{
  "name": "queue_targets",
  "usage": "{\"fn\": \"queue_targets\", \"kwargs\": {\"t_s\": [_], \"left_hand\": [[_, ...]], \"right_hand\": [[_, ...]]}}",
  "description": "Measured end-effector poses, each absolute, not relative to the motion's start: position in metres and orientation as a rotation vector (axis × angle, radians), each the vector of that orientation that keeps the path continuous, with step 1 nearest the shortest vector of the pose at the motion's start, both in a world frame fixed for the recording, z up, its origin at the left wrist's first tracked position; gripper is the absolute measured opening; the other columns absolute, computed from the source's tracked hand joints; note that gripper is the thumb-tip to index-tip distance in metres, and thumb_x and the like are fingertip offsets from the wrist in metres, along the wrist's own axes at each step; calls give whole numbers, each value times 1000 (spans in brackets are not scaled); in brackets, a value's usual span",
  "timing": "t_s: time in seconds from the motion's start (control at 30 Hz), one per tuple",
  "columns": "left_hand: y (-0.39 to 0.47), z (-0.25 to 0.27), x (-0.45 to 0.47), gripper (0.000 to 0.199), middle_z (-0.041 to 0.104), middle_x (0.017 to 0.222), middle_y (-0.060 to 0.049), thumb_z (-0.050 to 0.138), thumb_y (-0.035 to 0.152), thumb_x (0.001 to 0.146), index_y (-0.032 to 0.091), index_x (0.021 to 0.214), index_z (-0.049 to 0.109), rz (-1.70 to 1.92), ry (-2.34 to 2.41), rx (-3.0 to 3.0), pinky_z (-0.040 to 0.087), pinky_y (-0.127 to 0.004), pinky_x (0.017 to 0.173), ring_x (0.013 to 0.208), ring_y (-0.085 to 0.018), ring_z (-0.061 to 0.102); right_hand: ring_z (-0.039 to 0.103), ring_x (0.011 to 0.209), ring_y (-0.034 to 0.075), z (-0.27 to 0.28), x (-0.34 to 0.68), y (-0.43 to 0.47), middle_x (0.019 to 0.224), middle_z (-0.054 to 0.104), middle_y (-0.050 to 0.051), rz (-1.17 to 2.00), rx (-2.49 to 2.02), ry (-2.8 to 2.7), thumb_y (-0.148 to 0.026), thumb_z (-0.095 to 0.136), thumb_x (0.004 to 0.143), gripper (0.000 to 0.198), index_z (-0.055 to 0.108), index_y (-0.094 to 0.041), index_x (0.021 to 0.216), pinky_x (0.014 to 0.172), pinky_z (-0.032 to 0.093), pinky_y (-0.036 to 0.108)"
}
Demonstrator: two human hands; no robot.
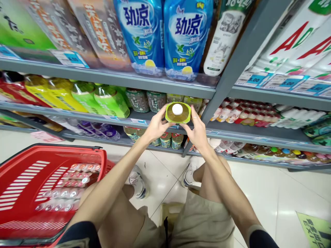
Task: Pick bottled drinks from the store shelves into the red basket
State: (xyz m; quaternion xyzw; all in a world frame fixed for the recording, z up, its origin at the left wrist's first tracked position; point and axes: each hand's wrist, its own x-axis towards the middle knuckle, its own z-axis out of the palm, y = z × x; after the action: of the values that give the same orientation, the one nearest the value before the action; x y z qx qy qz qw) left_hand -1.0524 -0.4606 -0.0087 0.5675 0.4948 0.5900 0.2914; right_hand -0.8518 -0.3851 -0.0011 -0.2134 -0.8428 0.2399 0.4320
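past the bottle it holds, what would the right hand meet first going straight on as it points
The right hand would probably meet a shelf bottle just behind the held bottle; depth is unclear, so the shelf edge above might come first.

A bottle (178,119) of glossy, see-through plastic wears a smooth plastic cap (177,109). Shelving (103,76) looks like painted metal, the basket (64,155) shiny plastic. Shorts (204,217) are matt cloth, the floor (258,193) glossy.

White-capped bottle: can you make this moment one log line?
left hand: holds bottle; right hand: holds bottle; white cap: on; red basket: at left
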Motion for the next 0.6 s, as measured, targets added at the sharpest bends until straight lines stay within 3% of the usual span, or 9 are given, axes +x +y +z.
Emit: {"fn": "queue_targets", "kwargs": {"t_s": [0.13,0.23,0.3,0.43,0.6], "left_hand": [[-449,-14,-1044,102,51,164,-20,90,57,77,18,160,46,1572,1327,1446,50,-52,121,150,-40,51],[-440,-12,-1041,95,52,164,-19,89,52,77,18,157,49,1501,1338,1415,52,-53,119,149,-39,53],[-433,-7,-1041,86,56,161,-18,88,47,79,16,152,55,1429,1351,1460,52,-53,119,145,-38,57],[-419,2,-1042,68,68,148,-17,83,39,82,14,143,63,1288,1416,1531,51,-53,119,133,-35,68],[-411,-2,-1034,66,69,147,-15,81,42,85,16,143,64,1276,1506,1483,53,-49,117,131,-34,69]], "right_hand": [[50,153,27,-6,-840,-403,164,53,13,527,-597,-1998,-41,51,110,59,43,-20,165,128,46,48],[72,121,25,-1,-812,-406,132,73,13,506,-714,-1737,-37,54,109,33,68,-21,135,107,60,45],[75,96,22,0,-793,-392,109,76,10,534,-839,-1483,-41,55,108,28,70,-20,118,92,63,41],[71,83,21,-6,-782,-346,92,75,7,913,-971,-1454,-58,58,99,43,70,-17,100,80,62,37],[66,85,24,-19,-798,-326,77,70,5,1193,-1031,-1651,-81,48,96,68,71,-18,84,83,59,38]]}}
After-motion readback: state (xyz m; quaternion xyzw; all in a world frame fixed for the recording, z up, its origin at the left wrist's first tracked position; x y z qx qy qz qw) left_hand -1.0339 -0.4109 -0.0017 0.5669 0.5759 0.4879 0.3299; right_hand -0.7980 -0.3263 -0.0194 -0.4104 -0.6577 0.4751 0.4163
